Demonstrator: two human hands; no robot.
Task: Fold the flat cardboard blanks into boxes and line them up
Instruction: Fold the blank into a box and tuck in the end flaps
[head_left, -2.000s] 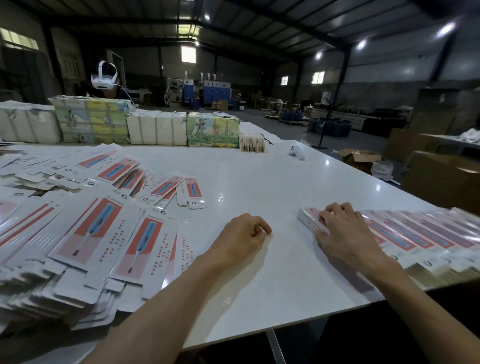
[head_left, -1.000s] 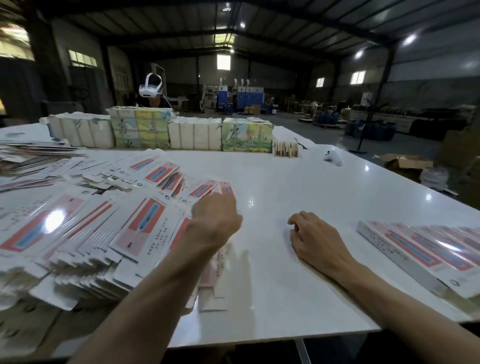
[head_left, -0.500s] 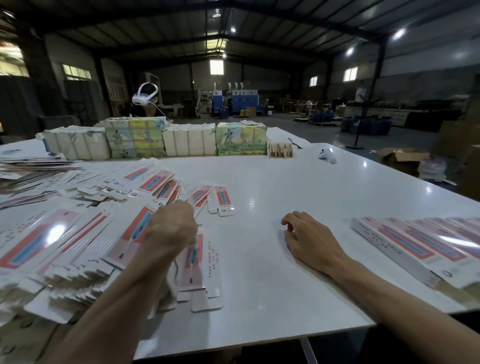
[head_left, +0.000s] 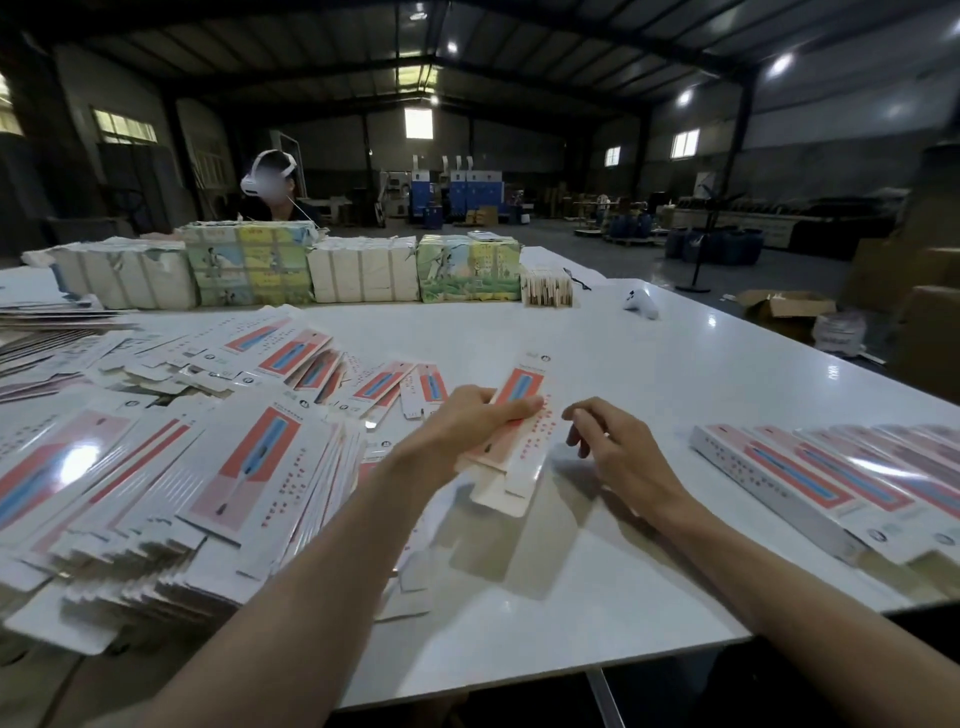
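- Fingers (head_left: 511, 405) of the left hand (head_left: 462, 423) curl over the printed face of one flat cardboard blank (head_left: 525, 382) and grip it about halfway along its length.
- That blank is long and narrow, white with a red and blue panel and rows of small red marks. It is lifted clear of the white table (head_left: 675, 374), its far end pointing away from the person and its near end flaps hanging above its own shadow.
- Fingers (head_left: 582, 413) of the right hand (head_left: 618, 452) are loosely bent and hold nothing. They hover just beside the right edge of the held blank, and whether a fingertip touches it cannot be told.
- Left of the held blank, a large loose pile of flat blanks (head_left: 249, 457) with the same print spreads across the table, many overlapping.
- Right of the held blank, well apart from it, a row of folded boxes (head_left: 810, 478) lies side by side near the table edge.
- Beyond the held blank, wrapped bundles (head_left: 363, 270) stand in a line across the far side of the table, some white, some with coloured pictures.
- Beyond and to the right of the held blank, a small white controller (head_left: 641, 304) lies on the table.
- Behind the bundles sits another person (head_left: 283, 208) wearing a white headset (head_left: 267, 174).
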